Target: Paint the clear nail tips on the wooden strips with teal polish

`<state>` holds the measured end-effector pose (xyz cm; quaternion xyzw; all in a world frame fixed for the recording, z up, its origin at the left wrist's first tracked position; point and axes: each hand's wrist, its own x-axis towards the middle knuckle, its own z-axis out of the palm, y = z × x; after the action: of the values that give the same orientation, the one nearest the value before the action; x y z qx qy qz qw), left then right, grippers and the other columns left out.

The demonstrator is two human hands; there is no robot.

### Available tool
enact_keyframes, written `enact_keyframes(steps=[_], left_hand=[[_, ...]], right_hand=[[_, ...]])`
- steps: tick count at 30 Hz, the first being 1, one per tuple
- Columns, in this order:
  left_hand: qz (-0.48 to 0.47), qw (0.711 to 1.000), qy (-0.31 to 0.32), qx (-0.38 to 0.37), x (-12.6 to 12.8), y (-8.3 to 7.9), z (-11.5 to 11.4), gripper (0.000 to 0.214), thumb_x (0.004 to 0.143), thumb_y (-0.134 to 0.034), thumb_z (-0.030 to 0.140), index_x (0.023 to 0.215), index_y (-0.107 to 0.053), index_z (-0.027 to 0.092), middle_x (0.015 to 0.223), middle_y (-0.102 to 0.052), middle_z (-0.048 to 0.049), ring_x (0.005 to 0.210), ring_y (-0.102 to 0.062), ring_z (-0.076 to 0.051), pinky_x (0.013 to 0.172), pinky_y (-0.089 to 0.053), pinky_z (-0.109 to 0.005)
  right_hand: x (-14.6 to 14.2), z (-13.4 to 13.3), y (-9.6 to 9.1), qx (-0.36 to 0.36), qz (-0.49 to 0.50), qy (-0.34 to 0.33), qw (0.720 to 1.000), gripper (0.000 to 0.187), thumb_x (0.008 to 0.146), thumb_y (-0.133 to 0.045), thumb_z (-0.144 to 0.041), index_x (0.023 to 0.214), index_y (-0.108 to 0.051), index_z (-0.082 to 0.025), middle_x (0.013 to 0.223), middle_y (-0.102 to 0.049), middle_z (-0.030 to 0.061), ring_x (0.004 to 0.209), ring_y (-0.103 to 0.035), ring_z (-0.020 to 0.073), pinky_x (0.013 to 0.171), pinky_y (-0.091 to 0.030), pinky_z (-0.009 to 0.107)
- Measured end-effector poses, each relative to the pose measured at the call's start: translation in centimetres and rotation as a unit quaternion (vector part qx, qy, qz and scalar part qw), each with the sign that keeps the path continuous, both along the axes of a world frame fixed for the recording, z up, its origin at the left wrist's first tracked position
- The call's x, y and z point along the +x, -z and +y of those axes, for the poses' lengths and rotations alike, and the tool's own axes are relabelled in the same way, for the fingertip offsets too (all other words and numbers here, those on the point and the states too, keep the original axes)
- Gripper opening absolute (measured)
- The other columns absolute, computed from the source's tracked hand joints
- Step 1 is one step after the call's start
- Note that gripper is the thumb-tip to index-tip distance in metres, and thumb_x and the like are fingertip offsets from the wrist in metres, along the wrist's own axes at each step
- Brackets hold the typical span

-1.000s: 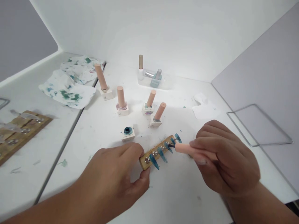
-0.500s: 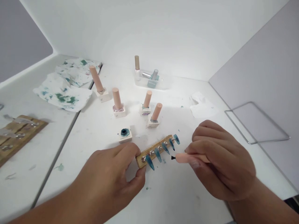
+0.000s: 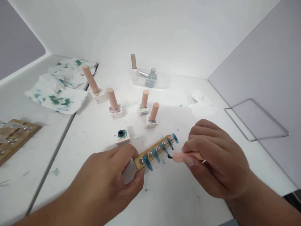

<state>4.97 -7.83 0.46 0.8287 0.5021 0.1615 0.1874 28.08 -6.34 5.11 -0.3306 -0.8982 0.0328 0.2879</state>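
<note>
My left hand pinches the near left end of a small wooden nail stand between thumb and fingers. Several blue-teal false nails stick out from its silver mounts, pointing toward me. My right hand is closed round the peach handle of a nail polish brush. The brush's dark bristles are at the tip of the middle false nail and look bent there. An uncapped polish bottle with a teal-smeared neck stands just beyond my left hand.
Several capped polish bottles stand behind the stand. A clear tray holds more bottles at the back. Stained tissues lie at left, above another wooden stand. A white tissue and a wire frame are at right.
My right hand has moved the brush slightly left, so its bristles now meet the middle false nail. The left hand still holds the stand. The whole view has shifted a little.
</note>
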Motion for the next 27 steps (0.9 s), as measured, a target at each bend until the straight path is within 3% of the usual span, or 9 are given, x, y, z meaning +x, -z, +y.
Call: enact_keyframes(steps=[9, 18, 22, 27], left_hand=[[-0.011, 1.000, 0.001, 0.000, 0.0, 0.1, 0.0, 0.006, 0.074, -0.052, 0.026, 0.071, -0.048, 0.022, 0.048, -0.041, 0.0075, 0.038, -0.041, -0.008, 0.036, -0.032, -0.019], [-0.020, 0.999, 0.010, 0.026, 0.2, 0.1, 0.0, 0.009, 0.073, -0.053, 0.027, 0.069, -0.047, 0.022, 0.046, -0.038, 0.0081, 0.037, -0.039, -0.008, 0.036, -0.031, -0.019], [-0.022, 0.999, 0.006, 0.025, 0.1, 0.4, 0.0, 0.007, 0.073, -0.054, 0.026, 0.072, -0.048, 0.023, 0.047, -0.040, 0.0080, 0.037, -0.040, -0.008, 0.035, -0.030, -0.019], [-0.022, 1.000, 0.009, 0.013, 0.0, 0.4, -0.1, 0.008, 0.073, -0.055, 0.027, 0.071, -0.048, 0.023, 0.047, -0.044, 0.0077, 0.036, -0.039, -0.008, 0.035, -0.029, -0.019]], right_hand=[[1.2, 0.5, -0.4, 0.048, 0.037, 0.014, 0.998, 0.009, 0.074, -0.051, -0.007, 0.074, -0.051, -0.015, 0.051, -0.049, -0.0024, 0.048, -0.044, 0.0106, 0.051, -0.030, 0.029], [1.1, 0.9, 0.4, 0.047, -0.025, 0.027, 0.998, 0.006, 0.083, -0.051, -0.017, 0.078, -0.048, -0.018, 0.055, -0.049, -0.0040, 0.049, -0.040, 0.0092, 0.056, -0.032, 0.028], [1.0, 0.8, 0.6, 0.033, -0.041, 0.038, 0.998, 0.007, 0.080, -0.052, -0.014, 0.076, -0.048, -0.017, 0.056, -0.053, -0.0026, 0.049, -0.041, 0.0094, 0.056, -0.032, 0.029], [0.8, 0.6, 0.0, 0.023, -0.037, 0.006, 0.999, 0.011, 0.073, -0.053, -0.008, 0.068, -0.048, -0.016, 0.048, -0.044, -0.0035, 0.046, -0.037, 0.0092, 0.053, -0.029, 0.029]])
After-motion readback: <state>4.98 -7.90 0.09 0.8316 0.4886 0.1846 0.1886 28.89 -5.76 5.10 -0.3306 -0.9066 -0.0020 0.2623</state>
